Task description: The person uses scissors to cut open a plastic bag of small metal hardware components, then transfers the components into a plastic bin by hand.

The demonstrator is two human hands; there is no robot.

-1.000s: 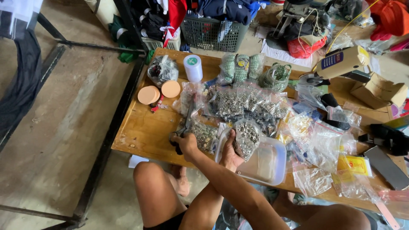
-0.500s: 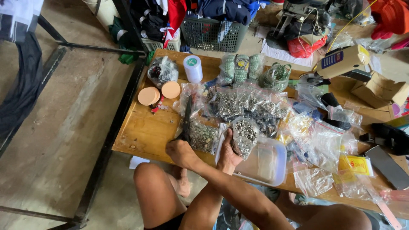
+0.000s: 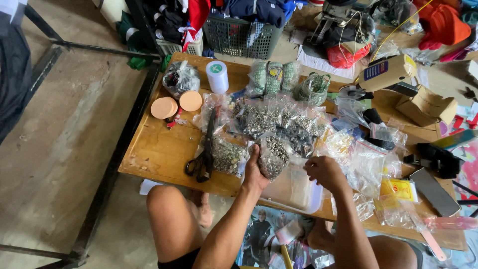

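My left hand (image 3: 255, 174) grips a small clear bag of metal fasteners (image 3: 274, 155) from below and holds it upright over the table's front edge. To its right, my right hand (image 3: 324, 172) hovers with its fingers curled and nothing visible in them. It is above a clear plastic container (image 3: 298, 194). Black scissors (image 3: 201, 160) lie to the left of my left hand, beside another bag of fasteners (image 3: 226, 157). Several more such bags (image 3: 279, 119) are spread just behind.
The wooden table (image 3: 159, 149) also carries two peach discs (image 3: 177, 104), a white roll (image 3: 217, 76), empty clear bags (image 3: 368, 169), a yellow hand tool (image 3: 386, 74) and a cardboard box (image 3: 425, 104). A grey basket (image 3: 239, 35) stands behind. A black metal frame (image 3: 112, 169) runs along the left.
My left hand left the scissors' side and moved right onto the bag of fasteners. My right hand released that bag and shifted right, above the container.
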